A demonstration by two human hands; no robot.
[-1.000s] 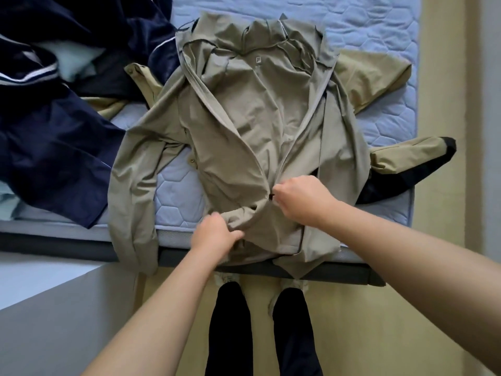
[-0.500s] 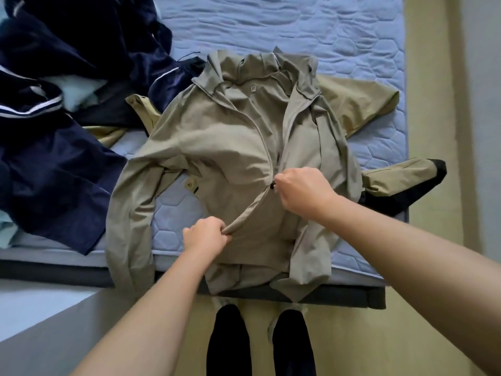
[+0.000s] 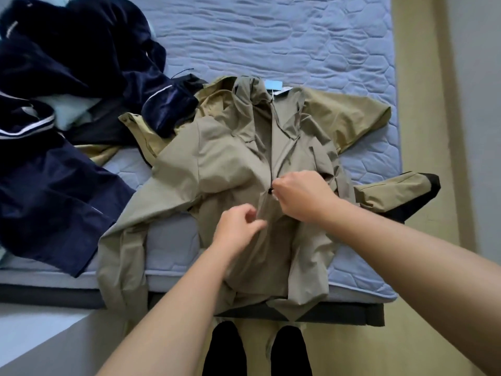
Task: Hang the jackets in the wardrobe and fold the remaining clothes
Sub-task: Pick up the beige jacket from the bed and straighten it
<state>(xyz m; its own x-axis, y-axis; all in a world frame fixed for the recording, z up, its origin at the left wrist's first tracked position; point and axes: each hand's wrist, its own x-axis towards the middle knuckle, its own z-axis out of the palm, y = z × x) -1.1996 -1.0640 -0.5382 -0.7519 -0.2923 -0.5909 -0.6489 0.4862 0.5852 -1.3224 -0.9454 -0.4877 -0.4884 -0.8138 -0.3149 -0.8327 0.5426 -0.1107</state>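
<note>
I see a khaki jacket (image 3: 230, 169) lying front-up on a blue quilted mattress (image 3: 298, 36), under both hands. The right hand (image 3: 301, 196) pinches the dark zip pull (image 3: 270, 190) at mid-chest. Just below it, the left hand (image 3: 235, 232) is loosely curled on the cloth; I cannot tell whether it grips. Beyond the hands, a light blue tag (image 3: 273, 84) sits at the collar, its print too small to read. Navy clothes (image 3: 54, 172) are heaped left of the left hand.

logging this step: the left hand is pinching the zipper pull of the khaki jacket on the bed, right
Wrong hand. The right hand pinches the zipper pull of the khaki jacket on the bed, as the head view shows.
</note>
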